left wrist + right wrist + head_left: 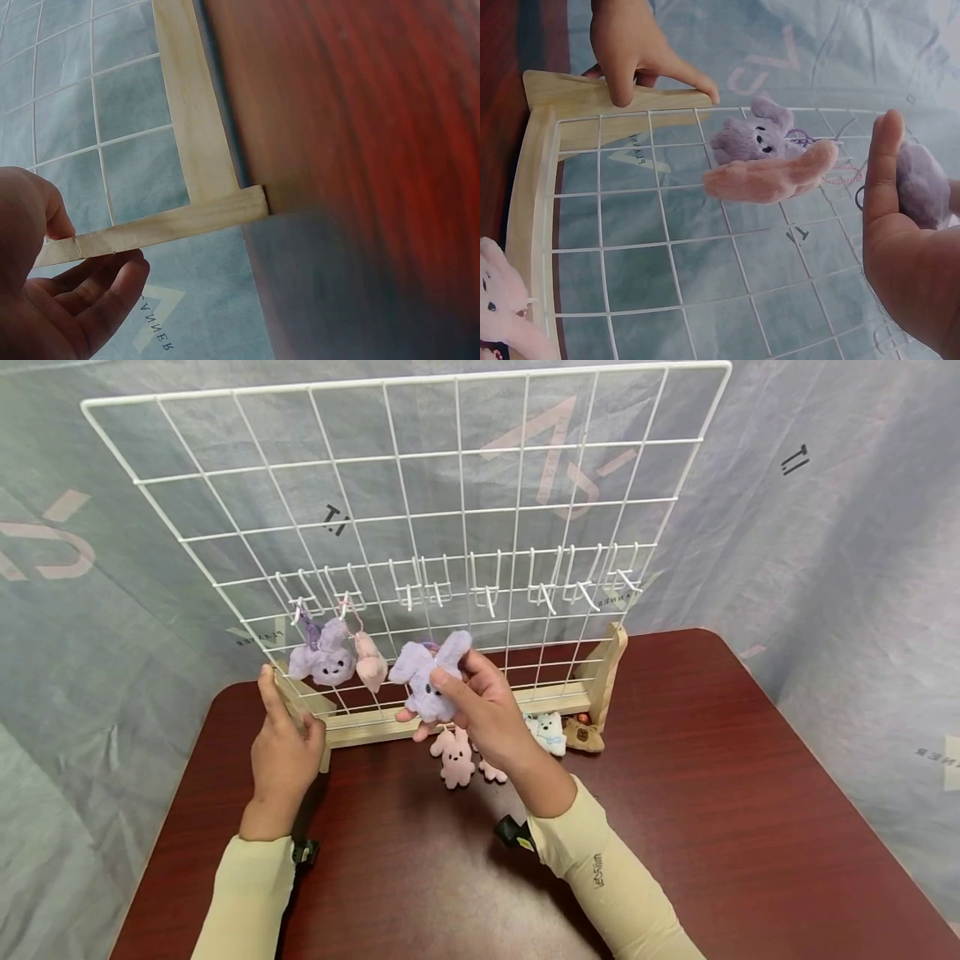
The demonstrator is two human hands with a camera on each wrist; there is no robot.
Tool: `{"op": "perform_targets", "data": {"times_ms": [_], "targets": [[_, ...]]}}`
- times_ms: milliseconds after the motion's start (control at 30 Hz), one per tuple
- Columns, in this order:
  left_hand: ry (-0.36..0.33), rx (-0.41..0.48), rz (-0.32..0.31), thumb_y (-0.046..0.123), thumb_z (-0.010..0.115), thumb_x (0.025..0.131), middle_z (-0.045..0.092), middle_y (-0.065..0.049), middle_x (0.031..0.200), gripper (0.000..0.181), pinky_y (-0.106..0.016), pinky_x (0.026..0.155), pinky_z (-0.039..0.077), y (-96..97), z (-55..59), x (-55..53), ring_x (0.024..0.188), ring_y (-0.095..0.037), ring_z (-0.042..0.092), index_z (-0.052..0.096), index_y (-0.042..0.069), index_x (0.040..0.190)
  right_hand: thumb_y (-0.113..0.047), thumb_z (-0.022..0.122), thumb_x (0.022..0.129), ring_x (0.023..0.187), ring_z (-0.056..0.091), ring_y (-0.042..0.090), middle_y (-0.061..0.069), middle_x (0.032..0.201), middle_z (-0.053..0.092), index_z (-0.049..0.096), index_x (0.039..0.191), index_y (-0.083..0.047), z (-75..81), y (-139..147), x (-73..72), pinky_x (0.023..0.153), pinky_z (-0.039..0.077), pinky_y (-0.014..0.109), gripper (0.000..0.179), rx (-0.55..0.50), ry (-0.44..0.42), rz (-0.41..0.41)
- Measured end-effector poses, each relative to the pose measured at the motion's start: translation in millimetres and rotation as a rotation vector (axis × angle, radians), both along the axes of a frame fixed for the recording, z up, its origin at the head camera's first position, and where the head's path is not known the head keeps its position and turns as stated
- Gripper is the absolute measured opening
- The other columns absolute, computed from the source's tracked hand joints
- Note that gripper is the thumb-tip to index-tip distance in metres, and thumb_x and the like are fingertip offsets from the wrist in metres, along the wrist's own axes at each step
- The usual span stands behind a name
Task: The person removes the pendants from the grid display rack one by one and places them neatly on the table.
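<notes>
My right hand (491, 710) pinches a purple bunny plush keychain (417, 675), its thumb across the front, before the wire grid. In the right wrist view part of this plush (922, 184) shows behind the fingers. My left hand (285, 756) grips the upright wooden side piece (172, 225) of the grid's stand, thumb on one face and fingers on the other. Between the hands, another purple bunny plush (330, 667) and a pink plush (371, 664) hang from white hooks at the grid's left.
The white wire grid (462, 512) stands on a wooden base (360, 732) at the back of the dark red table (405, 860). Several bare hooks (547, 600) run along it rightward. Pink plushes (454, 760), a white plush (551, 735) and a brown one (583, 737) lie before it.
</notes>
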State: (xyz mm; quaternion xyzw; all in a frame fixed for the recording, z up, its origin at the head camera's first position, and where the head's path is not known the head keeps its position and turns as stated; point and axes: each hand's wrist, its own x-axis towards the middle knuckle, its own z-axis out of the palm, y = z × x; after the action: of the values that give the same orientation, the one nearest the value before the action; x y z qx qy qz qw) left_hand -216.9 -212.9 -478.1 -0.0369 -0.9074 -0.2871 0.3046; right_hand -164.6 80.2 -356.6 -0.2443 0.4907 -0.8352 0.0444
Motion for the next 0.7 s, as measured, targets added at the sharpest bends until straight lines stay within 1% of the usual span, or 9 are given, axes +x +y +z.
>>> {"op": "perform_targets", "data": {"times_ms": [133,267,367,433,567,700], "targets": [[0.001,-0.006,-0.002,0.01,0.06,0.094,0.057,-0.03,0.078,0.09,-0.051,0.049,0.035,0.3,0.3,0.0,0.051,-0.036,0.044,0.01,0.013,0.169,-0.004,0.043,0.108,0.084,0.08,0.021,0.006,0.116,0.067,0.045,0.138,0.005,-0.8,-1,-1.0,0.062,0.062,0.034,0.031,0.003,-0.014,0.003],[0.002,-0.009,-0.001,0.01,0.06,0.094,0.055,-0.029,0.076,0.089,-0.05,0.048,0.034,0.7,0.7,-0.1,0.05,-0.035,0.042,0.01,0.013,0.169,-0.004,0.044,0.108,0.084,0.08,0.02,0.005,0.114,0.069,0.052,0.128,-0.006,-3.2,-1,-2.6,0.062,0.063,0.034,0.021,0.019,-0.036,0.009],[0.006,-0.01,-0.002,0.01,0.06,0.094,0.056,-0.03,0.076,0.09,-0.051,0.049,0.035,0.8,0.8,-0.4,0.05,-0.036,0.042,0.01,0.012,0.169,-0.003,0.045,0.107,0.084,0.08,0.021,0.006,0.112,0.07,0.053,0.119,-0.012,-5.8,-1,-4.4,0.062,0.062,0.033,0.017,0.03,-0.039,0.018],[0.009,-0.01,-0.002,0.009,0.06,0.094,0.056,-0.03,0.076,0.09,-0.051,0.049,0.035,0.7,0.7,-0.4,0.05,-0.036,0.042,0.01,0.012,0.169,-0.003,0.045,0.107,0.083,0.08,0.021,0.007,0.112,0.07,0.053,0.118,-0.012,-7.6,-2,-5.6,0.061,0.062,0.033,0.016,0.028,-0.036,0.027],[0.009,-0.012,-0.001,0.009,0.06,0.094,0.056,-0.03,0.076,0.09,-0.05,0.048,0.035,0.3,0.5,-0.4,0.05,-0.035,0.042,0.01,0.012,0.169,-0.001,0.046,0.107,0.084,0.08,0.022,0.008,0.114,0.069,0.053,0.122,-0.008,-11.0,-3,-7.7,0.06,0.061,0.032,0.018,0.021,-0.019,0.041],[0.004,-0.01,0.001,0.009,0.06,0.094,0.057,-0.03,0.077,0.09,-0.051,0.049,0.035,-0.1,0.3,-0.5,0.051,-0.036,0.043,0.01,0.012,0.169,0.001,0.046,0.107,0.083,0.08,0.022,0.01,0.115,0.068,0.053,0.123,-0.008,-12.9,-3,-8.5,0.056,0.059,0.031,0.02,0.023,-0.013,0.043]]}}
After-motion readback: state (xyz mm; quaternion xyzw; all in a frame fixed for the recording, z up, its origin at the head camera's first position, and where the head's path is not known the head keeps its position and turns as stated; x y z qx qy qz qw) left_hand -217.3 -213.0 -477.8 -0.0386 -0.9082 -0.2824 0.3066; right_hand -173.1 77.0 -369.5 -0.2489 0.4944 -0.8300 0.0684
